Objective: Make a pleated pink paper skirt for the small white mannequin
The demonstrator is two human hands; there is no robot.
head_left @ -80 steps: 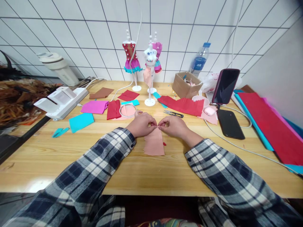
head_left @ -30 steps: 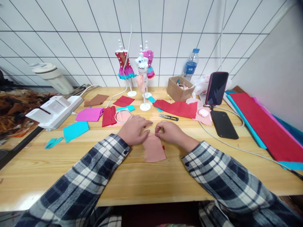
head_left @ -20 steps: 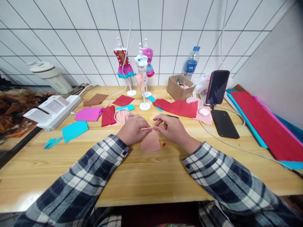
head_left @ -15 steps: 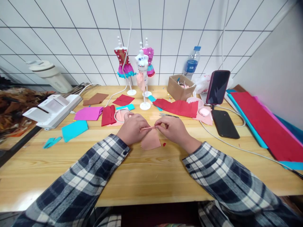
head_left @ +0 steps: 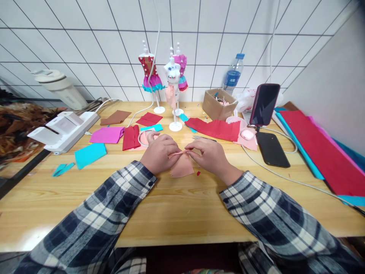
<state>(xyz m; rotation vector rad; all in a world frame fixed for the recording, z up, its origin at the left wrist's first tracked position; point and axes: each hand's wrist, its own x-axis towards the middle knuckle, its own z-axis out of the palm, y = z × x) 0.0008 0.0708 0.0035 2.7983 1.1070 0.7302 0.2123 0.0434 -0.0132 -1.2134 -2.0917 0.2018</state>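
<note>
A small piece of pink fabric [head_left: 182, 167] hangs between my hands, with its upper edge folded and its lower part fanned out over the table. My left hand [head_left: 161, 153] pinches the fold from the left side. On the right, my right hand [head_left: 210, 156] pinches the same fold between thumb and fingers, its fingertips close to those of my left hand. A tiny red scrap [head_left: 198, 173] lies just right of the pink fabric. Scissors [head_left: 203, 138] lie behind my right hand, partly hidden by it.
Mini dress forms [head_left: 172, 76] stand at the back beside a cardboard box [head_left: 218, 106] and a bottle [head_left: 233, 76]. Fabric pieces, including turquoise [head_left: 90, 155] and magenta [head_left: 107, 135], lie left. A phone [head_left: 273, 149], cable and long red fabric [head_left: 322, 152] are right.
The fingertips of my right hand have shifted slightly left along the fold, nearer my left hand. Both hands still hold the pink fabric. The view has tilted slightly.
</note>
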